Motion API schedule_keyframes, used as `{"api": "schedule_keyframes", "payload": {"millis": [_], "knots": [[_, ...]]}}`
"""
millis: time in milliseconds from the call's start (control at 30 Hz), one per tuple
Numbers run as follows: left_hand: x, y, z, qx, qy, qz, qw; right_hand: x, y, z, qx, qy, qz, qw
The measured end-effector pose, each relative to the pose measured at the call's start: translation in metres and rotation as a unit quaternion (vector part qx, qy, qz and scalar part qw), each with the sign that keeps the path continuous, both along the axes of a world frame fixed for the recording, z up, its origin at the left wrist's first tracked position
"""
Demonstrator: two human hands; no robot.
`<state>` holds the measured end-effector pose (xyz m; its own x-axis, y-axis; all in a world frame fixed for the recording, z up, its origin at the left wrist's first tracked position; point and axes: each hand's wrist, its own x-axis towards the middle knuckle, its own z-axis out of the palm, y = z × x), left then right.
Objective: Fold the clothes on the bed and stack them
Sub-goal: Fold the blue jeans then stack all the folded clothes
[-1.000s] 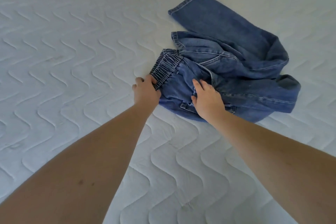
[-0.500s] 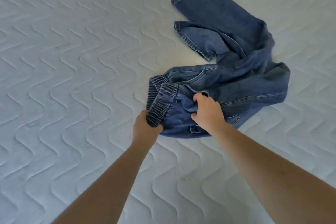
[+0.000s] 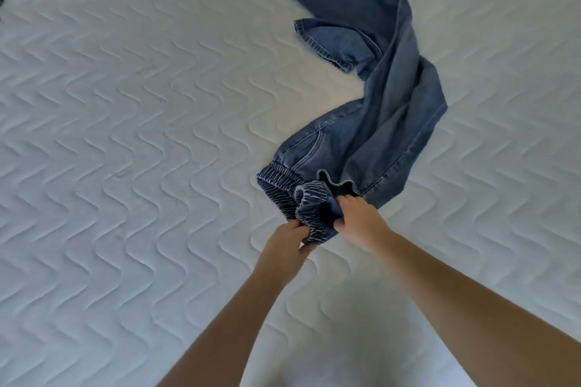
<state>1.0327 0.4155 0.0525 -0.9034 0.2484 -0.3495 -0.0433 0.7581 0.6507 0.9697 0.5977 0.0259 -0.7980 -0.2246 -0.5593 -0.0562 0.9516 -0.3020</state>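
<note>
Blue denim jeans (image 3: 374, 122) are lying on the bed (image 3: 141, 135), right of centre, strung out in a loose curvy shape. The elastic waistband (image 3: 292, 195) is at the near end, all gathered and ribbed, bunched up into a couple of puffy folds. From there the legs run away up the bed and bend over to the left at the far end, where both hemmed cuffs sit one just in front of the other. The denim is mid-blue with lighter stitching, and you can see a curved pocket seam just past the waistband. The fabric is twisted along its length, so the legs overlap in long soft creases.

The left hand (image 3: 287, 245) has its fingers curled tight around the near fold of the waistband, pinching it. The right hand (image 3: 361, 220) grips the waist edge just beside it, fingers tucked into the cloth. The hands are close together, nearly touching. Both forearms are bare.

The bed surface is white and quilted with a wavy zigzag stitch pattern all over, slightly puffy between the lines.
</note>
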Motion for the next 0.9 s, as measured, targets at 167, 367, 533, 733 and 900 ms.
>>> {"api": "schedule_keyframes", "payload": {"millis": [167, 367, 533, 733, 900], "knots": [[0.044, 0.014, 0.048, 0.003, 0.078, -0.151, 0.985, 0.046, 0.023, 0.055, -0.077, -0.046, -0.103, 0.991], [0.090, 0.030, 0.077, -0.039, 0.137, -0.288, 0.947, 0.101, 0.008, 0.113, -0.114, 0.113, -0.133, 0.978], [0.114, 0.026, 0.105, -0.116, 0.147, -0.348, 0.919, 0.115, -0.032, 0.144, -0.030, 0.066, -0.077, 0.994], [0.137, -0.008, 0.134, -0.104, 0.126, -0.367, 0.916, 0.124, -0.039, 0.190, 0.026, -0.005, -0.062, 0.998], [0.139, -0.033, 0.148, -0.105, 0.076, -0.294, 0.947, 0.158, -0.018, 0.233, 0.044, 0.058, -0.165, 0.984]]}}
